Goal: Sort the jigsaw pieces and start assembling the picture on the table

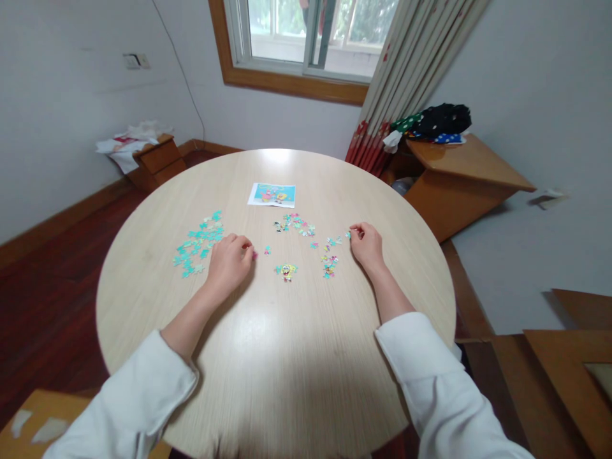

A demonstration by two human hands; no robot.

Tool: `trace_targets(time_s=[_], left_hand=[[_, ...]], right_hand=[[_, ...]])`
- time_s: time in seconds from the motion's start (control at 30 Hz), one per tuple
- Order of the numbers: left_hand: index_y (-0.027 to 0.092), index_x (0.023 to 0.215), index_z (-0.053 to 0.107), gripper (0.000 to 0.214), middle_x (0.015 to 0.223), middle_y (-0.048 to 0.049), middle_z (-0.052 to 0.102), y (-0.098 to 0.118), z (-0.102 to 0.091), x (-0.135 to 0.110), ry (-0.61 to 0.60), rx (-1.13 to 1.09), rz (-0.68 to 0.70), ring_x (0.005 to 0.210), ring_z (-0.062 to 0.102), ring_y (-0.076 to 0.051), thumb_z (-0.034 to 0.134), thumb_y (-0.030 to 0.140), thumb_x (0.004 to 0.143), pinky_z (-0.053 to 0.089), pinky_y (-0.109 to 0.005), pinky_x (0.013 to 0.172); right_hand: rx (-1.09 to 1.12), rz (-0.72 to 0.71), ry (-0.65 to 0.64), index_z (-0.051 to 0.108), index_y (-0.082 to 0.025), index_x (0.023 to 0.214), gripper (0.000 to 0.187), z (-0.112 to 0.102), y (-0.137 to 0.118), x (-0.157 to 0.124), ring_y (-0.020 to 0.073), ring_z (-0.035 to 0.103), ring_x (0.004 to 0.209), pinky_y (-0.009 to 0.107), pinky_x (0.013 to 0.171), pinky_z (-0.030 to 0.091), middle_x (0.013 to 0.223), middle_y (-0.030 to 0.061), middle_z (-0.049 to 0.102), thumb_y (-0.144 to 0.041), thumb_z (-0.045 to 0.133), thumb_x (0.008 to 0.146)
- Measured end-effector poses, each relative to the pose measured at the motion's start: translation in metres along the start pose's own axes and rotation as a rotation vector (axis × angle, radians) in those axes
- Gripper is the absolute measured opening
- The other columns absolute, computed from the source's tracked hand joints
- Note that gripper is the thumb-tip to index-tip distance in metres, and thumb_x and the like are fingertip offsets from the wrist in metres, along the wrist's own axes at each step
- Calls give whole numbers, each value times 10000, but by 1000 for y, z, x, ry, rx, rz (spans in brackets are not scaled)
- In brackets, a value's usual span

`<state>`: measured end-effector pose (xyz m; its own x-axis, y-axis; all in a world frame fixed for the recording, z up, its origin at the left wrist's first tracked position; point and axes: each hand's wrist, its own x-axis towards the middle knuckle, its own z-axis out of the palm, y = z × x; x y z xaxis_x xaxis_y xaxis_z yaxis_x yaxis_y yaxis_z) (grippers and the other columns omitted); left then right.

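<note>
My left hand [231, 260] is closed, its fingertips pinching a small pink jigsaw piece [255, 255] at the table surface. Between thumb and fingers of my right hand [367, 242] is a teal jigsaw piece [349, 234]. A few joined pieces forming a yellow cartoon figure [287, 273] lie between the hands. Left of my left hand spreads a pile of mostly teal pieces [194, 245]. Mixed-colour pieces [299, 223] sit in the middle, and yellow and red ones [329, 264] lie near my right hand. A single pink and teal piece [268, 250] rests beside my left hand.
A printed reference picture [272, 195] lies towards the far side of the round wooden table [287, 357]. Beyond stand a window and a curtain [396, 70]. A wooden cabinet [459, 172] with cloths on top is at the right, a small stool [155, 159] at the left.
</note>
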<state>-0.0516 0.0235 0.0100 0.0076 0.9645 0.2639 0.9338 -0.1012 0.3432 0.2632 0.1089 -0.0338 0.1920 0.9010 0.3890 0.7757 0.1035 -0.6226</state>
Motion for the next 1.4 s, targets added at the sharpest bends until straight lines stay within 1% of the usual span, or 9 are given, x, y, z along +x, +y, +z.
trace_targets(time_s=[0.13,0.37,0.5,0.6,0.8,0.9,1.03,1.23,1.4], left_hand=[[163,749,602,170,790,-74,635,-12,4,6,-20,-61,-74,744,562,-196,474,265,791,400,-309,703],[186,642,515,45,639,-11,572,-21,14,8,-10,-222,-151,613,509,-151,511,194,686,343,-268,600],[198,602,461,73,569,35,491,-25,17,8,42,-316,-156,565,458,-125,516,192,649,316,-249,571],[203,575,410,122,540,55,437,-25,19,9,74,-356,-170,542,421,-112,516,182,632,295,-239,555],[205,533,340,207,502,67,386,-20,18,8,88,-382,-197,522,384,-103,526,163,611,271,-234,540],[205,540,357,194,511,65,415,-17,17,7,89,-403,-217,519,398,-104,526,158,622,282,-233,541],[204,576,402,148,533,57,446,-11,15,7,110,-462,-247,519,419,-107,509,151,663,293,-236,537],[205,558,380,187,498,72,402,-6,13,7,110,-547,-254,490,379,-98,520,127,653,266,-232,510],[202,528,342,238,476,80,362,-7,16,5,103,-596,-233,485,352,-91,540,123,633,252,-228,508]], right_hand=[[10,-17,1,651,-146,804,208,1,1,0,190,520,675,327,700,424,770,91,632,-200,456,754],[53,-58,37,641,-155,766,193,2,4,0,180,496,639,325,674,420,723,71,610,-194,455,732],[73,-84,57,639,-156,768,197,1,-1,-5,172,483,619,319,660,419,708,61,594,-193,449,735],[84,-110,42,636,-157,775,193,2,-7,-11,169,486,621,318,663,423,712,56,590,-198,451,740],[63,-176,13,631,-169,788,180,6,-13,-18,195,537,711,341,719,442,769,75,613,-202,457,755],[-12,-167,10,639,-171,880,214,9,-8,-18,239,567,877,395,812,438,906,111,639,-231,457,784],[-104,-144,-17,590,-154,1089,325,13,-3,-19,281,521,1112,472,953,377,1170,152,605,-282,416,845],[-223,-106,-114,510,-102,1217,425,14,-3,-21,267,513,1164,429,993,376,1251,189,567,-322,316,910],[-282,-114,-134,483,-80,1248,468,14,-2,-21,284,494,1195,448,1009,361,1284,210,542,-351,296,915]])
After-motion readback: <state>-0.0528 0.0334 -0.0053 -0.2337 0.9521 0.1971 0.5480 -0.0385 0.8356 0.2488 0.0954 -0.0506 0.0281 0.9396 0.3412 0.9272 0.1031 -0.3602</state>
